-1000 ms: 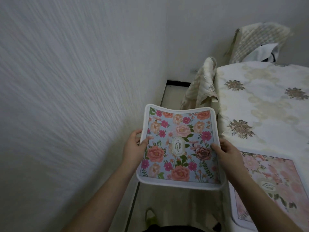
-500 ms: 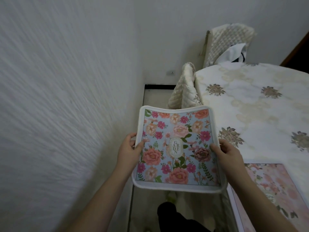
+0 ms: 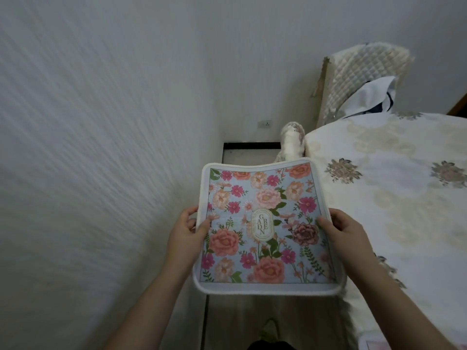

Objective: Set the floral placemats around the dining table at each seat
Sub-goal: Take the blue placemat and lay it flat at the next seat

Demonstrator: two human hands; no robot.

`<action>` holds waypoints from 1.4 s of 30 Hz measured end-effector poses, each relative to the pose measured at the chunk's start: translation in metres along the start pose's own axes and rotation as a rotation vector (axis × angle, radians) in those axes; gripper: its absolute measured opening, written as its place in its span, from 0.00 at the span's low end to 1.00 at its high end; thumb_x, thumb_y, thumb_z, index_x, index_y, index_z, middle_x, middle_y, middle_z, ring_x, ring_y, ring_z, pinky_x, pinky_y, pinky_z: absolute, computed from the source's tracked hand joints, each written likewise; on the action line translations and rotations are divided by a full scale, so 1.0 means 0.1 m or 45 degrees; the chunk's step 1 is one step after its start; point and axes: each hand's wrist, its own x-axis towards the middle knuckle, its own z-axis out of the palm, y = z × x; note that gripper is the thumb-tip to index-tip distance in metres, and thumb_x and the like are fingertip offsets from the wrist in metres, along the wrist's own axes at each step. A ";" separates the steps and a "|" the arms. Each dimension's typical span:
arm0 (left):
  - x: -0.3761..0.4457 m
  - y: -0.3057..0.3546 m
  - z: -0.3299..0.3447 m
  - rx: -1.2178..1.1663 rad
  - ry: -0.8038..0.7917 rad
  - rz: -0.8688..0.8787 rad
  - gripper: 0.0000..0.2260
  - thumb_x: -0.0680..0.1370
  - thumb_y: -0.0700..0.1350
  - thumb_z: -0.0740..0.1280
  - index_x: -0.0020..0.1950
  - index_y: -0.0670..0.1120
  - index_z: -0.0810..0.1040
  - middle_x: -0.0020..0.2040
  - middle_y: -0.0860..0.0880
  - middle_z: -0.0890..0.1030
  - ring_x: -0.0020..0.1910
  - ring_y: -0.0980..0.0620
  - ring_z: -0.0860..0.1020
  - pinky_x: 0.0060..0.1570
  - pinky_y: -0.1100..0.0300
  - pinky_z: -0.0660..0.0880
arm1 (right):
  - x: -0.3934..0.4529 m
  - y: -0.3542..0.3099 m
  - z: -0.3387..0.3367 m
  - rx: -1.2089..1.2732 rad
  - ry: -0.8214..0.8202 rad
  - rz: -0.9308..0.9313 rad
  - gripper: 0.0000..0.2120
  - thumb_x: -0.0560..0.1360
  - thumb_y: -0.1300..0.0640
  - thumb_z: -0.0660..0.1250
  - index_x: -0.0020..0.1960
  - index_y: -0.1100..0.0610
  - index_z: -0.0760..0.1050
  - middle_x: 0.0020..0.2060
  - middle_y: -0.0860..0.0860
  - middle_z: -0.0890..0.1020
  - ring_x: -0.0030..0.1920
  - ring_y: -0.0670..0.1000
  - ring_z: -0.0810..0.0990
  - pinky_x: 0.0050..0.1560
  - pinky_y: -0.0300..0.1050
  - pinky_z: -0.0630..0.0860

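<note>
My left hand [image 3: 185,236] has a grip on the left edge of the floral placemat [image 3: 265,226], thumb lying on the printed face and fingers curled under the white border. My right hand [image 3: 345,236] does the same on the right edge, thumb on top near the dark rose. Between the two, the mat hangs in the air, face up and sagging a little in the middle, over the strip of floor [image 3: 249,317] that runs between the wall [image 3: 88,147] and the surface [image 3: 394,198]. The mat's right edge sits just beside the surface's near rim; I cannot tell whether it touches the cloth.

The surface lies to my right under a cream tablecloth with brownish flower motifs. Beyond the mat's far edge, a chair [image 3: 292,142] with a pale cover stands tucked against the surface. Further off, a second chair [image 3: 361,72] with a quilted cover stands at the far end, a white cloth [image 3: 366,97] draped against it.
</note>
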 end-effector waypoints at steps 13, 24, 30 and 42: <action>1.26 0.37 0.30 -0.042 -0.093 -0.049 0.16 0.75 0.49 0.73 0.59 0.50 0.73 0.51 0.48 0.85 0.41 0.47 0.86 0.40 0.44 0.83 | 1.10 -0.31 0.20 0.015 0.054 0.094 0.06 0.79 0.51 0.64 0.53 0.49 0.78 0.42 0.47 0.86 0.38 0.47 0.86 0.42 0.54 0.83; 2.54 0.77 0.54 -0.158 -0.266 -0.051 0.12 0.76 0.41 0.72 0.57 0.47 0.73 0.50 0.45 0.84 0.41 0.44 0.85 0.39 0.48 0.83 | 1.86 -0.66 0.40 0.017 0.201 0.100 0.06 0.79 0.51 0.65 0.52 0.51 0.78 0.43 0.49 0.86 0.38 0.47 0.86 0.40 0.51 0.83; 2.96 0.89 0.81 -0.131 -0.336 -0.084 0.11 0.76 0.39 0.70 0.56 0.45 0.73 0.49 0.42 0.84 0.39 0.43 0.85 0.37 0.49 0.82 | 2.11 -0.68 0.37 0.094 0.267 0.132 0.05 0.79 0.54 0.64 0.52 0.51 0.78 0.42 0.48 0.86 0.37 0.47 0.86 0.37 0.47 0.82; 3.75 1.45 1.84 0.151 -0.581 -0.056 0.09 0.78 0.38 0.68 0.55 0.45 0.72 0.48 0.41 0.83 0.39 0.42 0.85 0.40 0.43 0.82 | 2.71 -0.45 -0.02 0.234 0.493 0.272 0.05 0.79 0.53 0.64 0.53 0.50 0.78 0.40 0.47 0.86 0.37 0.48 0.86 0.41 0.51 0.82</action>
